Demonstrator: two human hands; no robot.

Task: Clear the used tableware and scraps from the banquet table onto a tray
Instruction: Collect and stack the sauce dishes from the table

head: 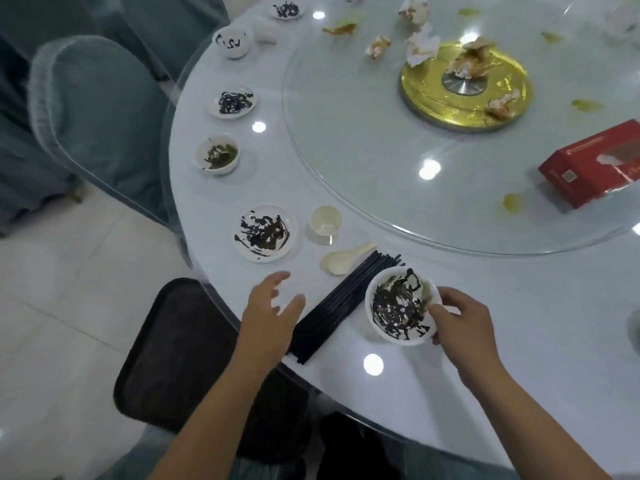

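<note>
Head: right hand (464, 327) grips one bowl (398, 310) (sauce-smeared); one spoon (343, 259).

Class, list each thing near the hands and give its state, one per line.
Bowl: sauce-smeared, held at its rim.
Right hand: grips the bowl.
Left hand: open, holding nothing.
Chopsticks: bundled, lying flat on the table.
Spoon: lying beside the chopsticks.
Cup: upright, looks empty.
Plate: sauce-smeared, on the table.
Tray: nothing on its visible part.

Blue-covered chair (97, 109), red tissue box (595, 164)
</note>
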